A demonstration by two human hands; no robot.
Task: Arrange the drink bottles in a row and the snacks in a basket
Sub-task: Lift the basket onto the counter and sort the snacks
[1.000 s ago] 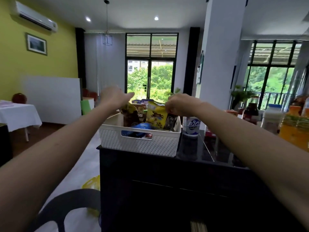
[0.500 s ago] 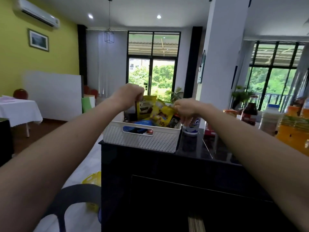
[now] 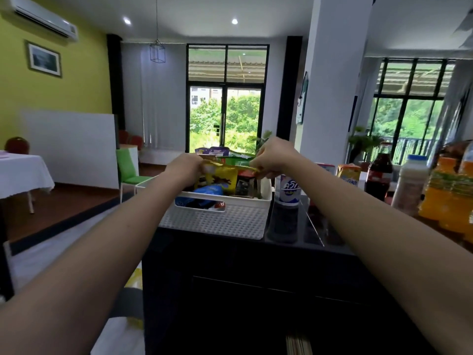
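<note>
**Black counter, white basket at its left end, both hands on one packet**

Both hands reach out over the basket. The left hand (image 3: 185, 167) has its fingers curled on the left end of a yellow snack packet's (image 3: 225, 176) top edge. The right hand (image 3: 275, 156) pinches the right end of that same edge. The hands are apart, with the packet's top stretched between them. The packet stands upright inside the basket (image 3: 230, 219), its lower part below the rim.

Around it the basket holds more snacks. A blue packet (image 3: 210, 190) lies in front against the near wall, and a purple packet (image 3: 212, 151) shows at the back, above the hands. How the rest are packed cannot be told.

The basket sits near the left edge of the counter (image 3: 256, 265), its near wall close to the front edge. Left of the basket, past the counter's edge, there is open floor, with a green chair (image 3: 128, 167) farther back.

Just beside the basket's right wall stands a small white bottle (image 3: 289, 189) with a blue label. Right of it is a strip of bare, glossy counter. Farther right of the basket stand the other drinks: an orange carton (image 3: 348, 174), a dark red bottle (image 3: 378, 172), a pale milky bottle (image 3: 409, 185) and orange juice bottles (image 3: 445, 190) at the picture's edge. These stand close together, well apart from the basket.
</note>
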